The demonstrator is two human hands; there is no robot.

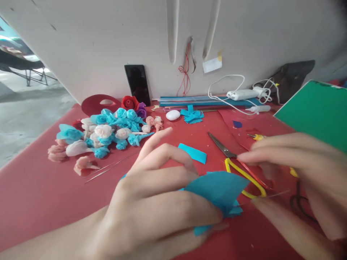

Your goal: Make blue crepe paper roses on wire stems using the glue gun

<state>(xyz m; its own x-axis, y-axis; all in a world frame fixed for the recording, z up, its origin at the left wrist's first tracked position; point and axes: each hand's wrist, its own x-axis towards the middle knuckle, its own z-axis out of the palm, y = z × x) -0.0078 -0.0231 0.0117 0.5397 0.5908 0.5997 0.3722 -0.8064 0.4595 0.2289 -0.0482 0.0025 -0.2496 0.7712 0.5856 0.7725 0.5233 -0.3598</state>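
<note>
My left hand (159, 202) is closed around a blue crepe-paper petal piece (217, 189), with more blue strips showing below its fingers; its index finger points up, free of the paper. My right hand (295, 173), slightly blurred, hovers to the right with thumb and fingertips apart and nothing visible between them. Just beyond its fingertips lie scissors (227, 153) with one yellow and one red handle, partly covered by the hand. A loose blue paper rectangle (193, 153) rests on the red tabletop (40, 202) past my left hand.
Blue, white and pink paper flowers (108, 130) are heaped at the left. Behind stand a phone (137, 85), a white egg-shaped object (172, 115), blue paper strips (192, 115) and a white-cabled power strip (242, 94). A green board (317, 112) leans at the right. Thin wires (105, 170) lie left.
</note>
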